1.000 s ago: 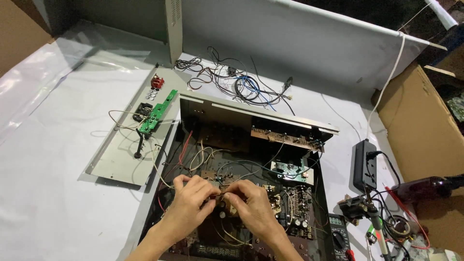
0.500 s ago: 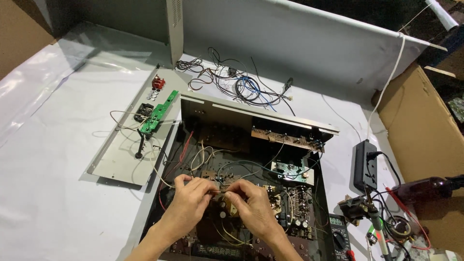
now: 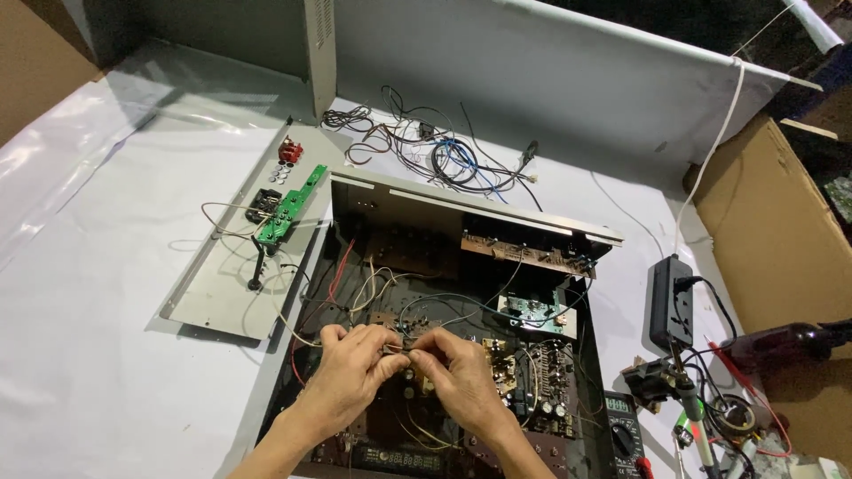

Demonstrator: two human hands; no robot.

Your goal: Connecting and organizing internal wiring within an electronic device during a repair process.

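An opened electronic device chassis (image 3: pixel 461 213) lies on the white table, full of circuit boards and loose wires. My left hand (image 3: pixel 351 368) and my right hand (image 3: pixel 457 372) meet over its middle, fingertips pinched together on thin wires (image 3: pixel 401 348) above a brown board. A populated circuit board (image 3: pixel 541 381) with capacitors sits just right of my right hand. What exactly lies between the fingertips is too small to make out.
A detached metal panel (image 3: pixel 222 293) with a green circuit board (image 3: pixel 288 208) lies left of the chassis. A tangle of cables (image 3: pixel 435 151) sits behind. A black power adapter (image 3: pixel 670 302), a multimeter (image 3: pixel 624 430), a soldering stand (image 3: pixel 692 408) and cardboard boxes (image 3: pixel 772 222) are at the right.
Both hands stay pinched on the wires in the chassis, with only slight finger movement. Nothing else has moved.
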